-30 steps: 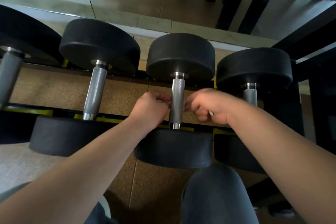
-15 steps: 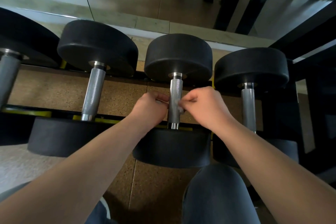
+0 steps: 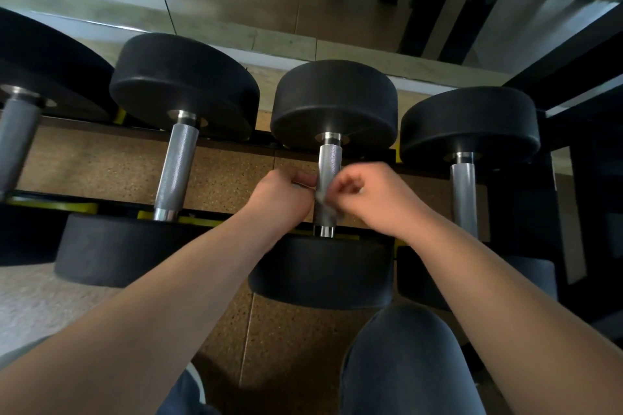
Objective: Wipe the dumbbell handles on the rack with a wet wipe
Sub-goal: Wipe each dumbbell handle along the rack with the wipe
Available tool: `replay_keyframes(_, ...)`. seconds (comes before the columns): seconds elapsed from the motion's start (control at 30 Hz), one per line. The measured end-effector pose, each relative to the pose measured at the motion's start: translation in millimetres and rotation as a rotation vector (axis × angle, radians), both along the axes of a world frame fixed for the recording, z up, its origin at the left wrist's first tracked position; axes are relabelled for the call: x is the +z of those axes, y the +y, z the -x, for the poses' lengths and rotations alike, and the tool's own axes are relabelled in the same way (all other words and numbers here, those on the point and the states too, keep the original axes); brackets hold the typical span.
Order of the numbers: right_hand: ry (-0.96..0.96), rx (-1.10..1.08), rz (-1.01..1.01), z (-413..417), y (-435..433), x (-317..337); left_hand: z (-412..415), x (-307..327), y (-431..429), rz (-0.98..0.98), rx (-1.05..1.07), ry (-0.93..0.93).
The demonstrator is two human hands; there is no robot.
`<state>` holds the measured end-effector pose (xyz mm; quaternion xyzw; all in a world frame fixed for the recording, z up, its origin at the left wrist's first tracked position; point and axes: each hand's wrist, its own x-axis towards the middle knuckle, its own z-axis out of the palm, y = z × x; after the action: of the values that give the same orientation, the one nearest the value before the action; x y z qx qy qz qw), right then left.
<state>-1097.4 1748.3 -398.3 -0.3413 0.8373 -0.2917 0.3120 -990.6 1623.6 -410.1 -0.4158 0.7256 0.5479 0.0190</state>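
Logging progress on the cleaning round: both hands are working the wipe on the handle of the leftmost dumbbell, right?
Not the leftmost. The head view shows the left hand and right hand working the wipe on the handle of the third dumbbell from the left.

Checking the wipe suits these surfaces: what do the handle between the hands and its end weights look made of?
Handle: metal, probably steel, satin grey with fine knurled texture and shinier collars. End weights: matte black, likely rubber or urethane coating; dull surface, rounded edges, no glare.

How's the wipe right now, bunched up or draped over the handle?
Draped: the wipe lies across the handle, its ends pinched by left hand and right hand.
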Motion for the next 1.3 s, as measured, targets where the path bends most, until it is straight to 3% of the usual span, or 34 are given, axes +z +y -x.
replay_keyframes(0.1,0.172,-0.226,0.181,7.8,-16.9,-7.8,0.7,0.6,0.2,-0.018,0.003,-0.012)
replay_keyframes(0.17,0.287,-0.207,0.239,6.9,-21.5,-9.4,0.9,0.0,0.0,-0.031,0.013,-0.002)
replay_keyframes(0.23,0.327,-0.038,0.182,2.1,-17.4,-4.2,-0.5,1.1,0.5,-0.054,0.023,0.009)
replay_keyframes(0.37,0.294,0.332,-0.166,-11.3,-7.5,12.9,-3.1,2.0,-1.8,-0.152,0.124,0.044)
replay_keyframes(0.47,0.318,0.232,-0.147,-12.9,-12.0,10.0,-6.2,5.7,-0.8,-0.211,0.200,0.077)
replay_keyframes(0.67,0.680,0.025,0.035,-3.4,-28.9,6.1,-8.1,15.6,-1.5,-0.225,0.257,0.077)
replay_keyframes(0.77,0.612,0.138,-0.036,-4.7,-26.9,12.1,-7.5,15.9,-0.8,-0.204,0.214,0.061)
replay_keyframes(0.97,0.483,0.488,-0.393,-19.8,-21.4,31.9,-8.5,9.4,-2.0,-0.124,0.103,0.079)
replay_keyframes(1.03,0.408,0.379,-0.289,-14.7,-20.4,27.7,-9.2,8.9,-2.6,-0.134,0.097,0.097)
replay_keyframes(1.13,0.245,0.031,0.013,-6.2,-20.7,17.5,-11.0,5.9,-3.7,-0.151,0.072,0.152)
replay_keyframes(1.3,0.104,-0.242,0.218,-11.9,-26.7,3.7,-16.1,1.9,-7.6,-0.231,0.083,0.230)
